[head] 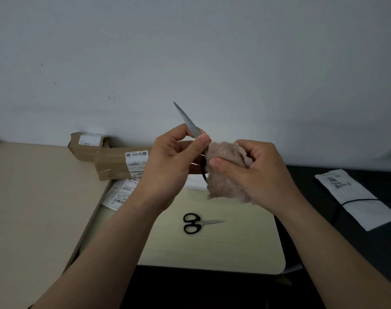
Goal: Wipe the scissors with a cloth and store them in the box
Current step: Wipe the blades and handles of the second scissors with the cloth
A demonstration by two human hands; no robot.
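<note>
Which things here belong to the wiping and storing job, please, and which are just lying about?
Job: held scissors, cloth, second scissors lying flat, cardboard boxes, likely for storing.
Lying about: labelled white packets, white pouch, black cable.

I see one pair of scissors [186,120] raised, grey blade tilted up-left, its black handle behind a fuzzy beige cloth [225,175]. A second pair [198,223], closed, black-handled, lies flat below, tips pointing right.
</note>
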